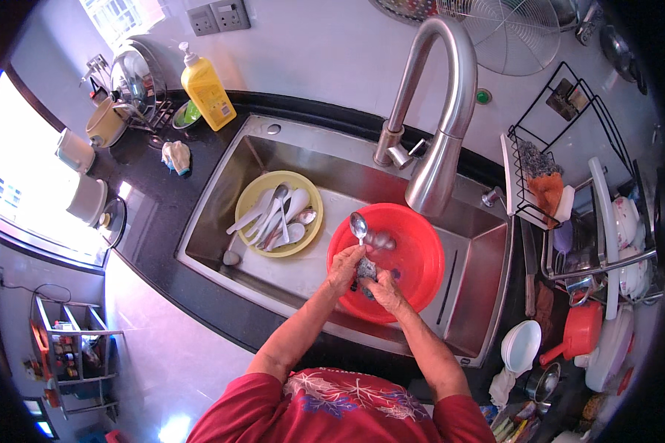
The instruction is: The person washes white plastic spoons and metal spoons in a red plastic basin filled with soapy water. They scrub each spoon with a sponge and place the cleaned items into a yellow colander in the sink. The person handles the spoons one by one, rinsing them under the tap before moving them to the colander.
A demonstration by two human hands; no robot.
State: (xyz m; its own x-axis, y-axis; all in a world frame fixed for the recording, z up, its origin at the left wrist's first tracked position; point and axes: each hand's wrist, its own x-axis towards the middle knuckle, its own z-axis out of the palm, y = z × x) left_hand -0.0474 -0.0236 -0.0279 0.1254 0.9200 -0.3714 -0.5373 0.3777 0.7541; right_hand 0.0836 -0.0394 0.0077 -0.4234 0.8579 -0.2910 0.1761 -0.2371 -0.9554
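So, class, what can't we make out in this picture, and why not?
Head view throughout:
Lower handle of the raised spoon: hidden by the left hand, right hand and grey scrubber.
Part of the floor of the red basin: behind the hands.
Most of the floor of the yellow bowl: under piled utensils.
Perforated metal utensil: cut off by the top edge.

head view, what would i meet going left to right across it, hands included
Cream pot, yellow pump bottle, yellow-green bowl, left hand, right hand, white bowls, red saucepan.
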